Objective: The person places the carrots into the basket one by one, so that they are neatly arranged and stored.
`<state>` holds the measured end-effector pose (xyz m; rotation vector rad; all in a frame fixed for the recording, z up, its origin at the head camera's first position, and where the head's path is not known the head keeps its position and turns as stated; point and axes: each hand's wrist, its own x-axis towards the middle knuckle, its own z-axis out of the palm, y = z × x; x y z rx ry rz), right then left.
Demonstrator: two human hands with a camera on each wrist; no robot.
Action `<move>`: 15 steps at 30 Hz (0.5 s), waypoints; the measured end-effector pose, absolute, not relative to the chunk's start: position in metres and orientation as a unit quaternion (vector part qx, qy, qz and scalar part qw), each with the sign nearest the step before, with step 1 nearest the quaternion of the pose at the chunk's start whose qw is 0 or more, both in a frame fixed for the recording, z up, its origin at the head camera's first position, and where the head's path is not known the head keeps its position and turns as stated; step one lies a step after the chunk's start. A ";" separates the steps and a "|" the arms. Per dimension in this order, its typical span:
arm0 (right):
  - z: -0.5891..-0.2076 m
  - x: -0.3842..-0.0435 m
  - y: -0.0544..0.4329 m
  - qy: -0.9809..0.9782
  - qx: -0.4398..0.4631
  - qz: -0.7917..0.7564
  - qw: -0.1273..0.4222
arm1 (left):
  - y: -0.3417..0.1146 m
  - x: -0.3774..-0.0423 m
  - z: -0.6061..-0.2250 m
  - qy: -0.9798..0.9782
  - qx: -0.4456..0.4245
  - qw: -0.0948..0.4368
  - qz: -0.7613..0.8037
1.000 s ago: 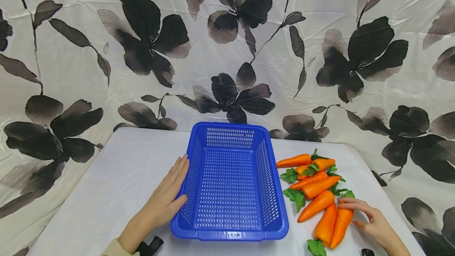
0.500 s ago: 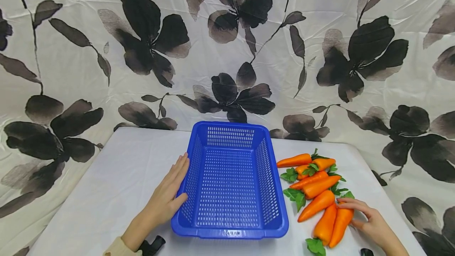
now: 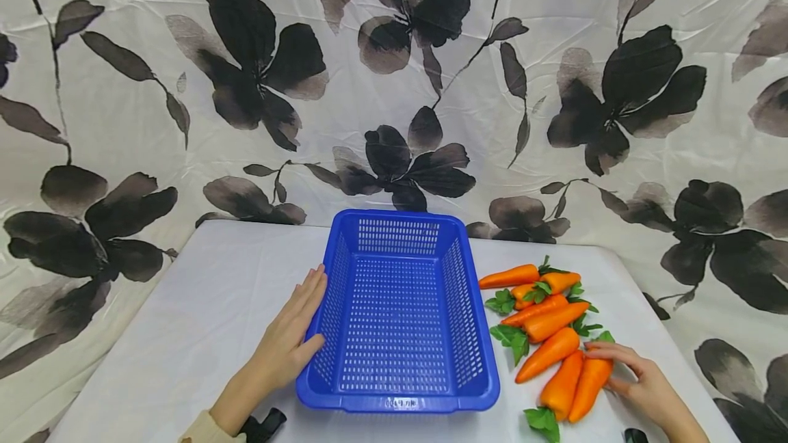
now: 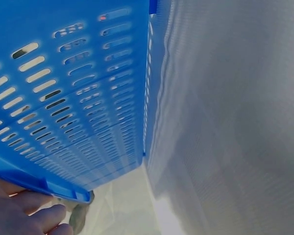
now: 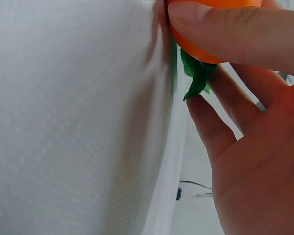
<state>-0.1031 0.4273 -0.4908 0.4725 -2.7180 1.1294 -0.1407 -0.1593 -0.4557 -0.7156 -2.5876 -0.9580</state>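
- Orange carrot (image 3: 592,388), handling: by its smooth, even skin I take it for an imitation, probably light and fairly firm; a slight slip under the fingertips seems likelier than breakage.
- Point of hold: the thick shoulder, just below the green leaf tuft (image 3: 605,337), looks the surest place; the leaves seem limp and poor to lift by, the tapered end narrow.
- Right grip (image 3: 643,387): grasping the carrot lightly at its thick end, thumb (image 5: 245,36) on the right flank, fingertips reaching over from above.
- Position of the carrot: on the counter (image 3: 172,333), at the right near part of the carrot pile (image 3: 554,323), just left of the palm; leaves far, tip pointing near and slightly left, its left side against a neighbouring carrot (image 3: 561,386).
- Left grip (image 3: 286,344): released, fingers extended along the left rim of the blue basket (image 3: 369,403), which stands left of the pile, well apart from the held carrot.
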 end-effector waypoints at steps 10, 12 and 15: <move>-0.477 -0.102 0.432 -0.919 0.149 0.356 0.085 | -0.159 -0.140 -0.454 -0.899 -0.249 0.139 -0.332; -0.473 -0.103 0.433 -0.916 0.161 0.356 0.091 | -0.158 -0.140 -0.454 -0.899 -0.249 0.141 -0.333; -0.466 -0.105 0.434 -0.914 0.169 0.357 0.096 | -0.159 -0.139 -0.454 -0.899 -0.247 0.143 -0.332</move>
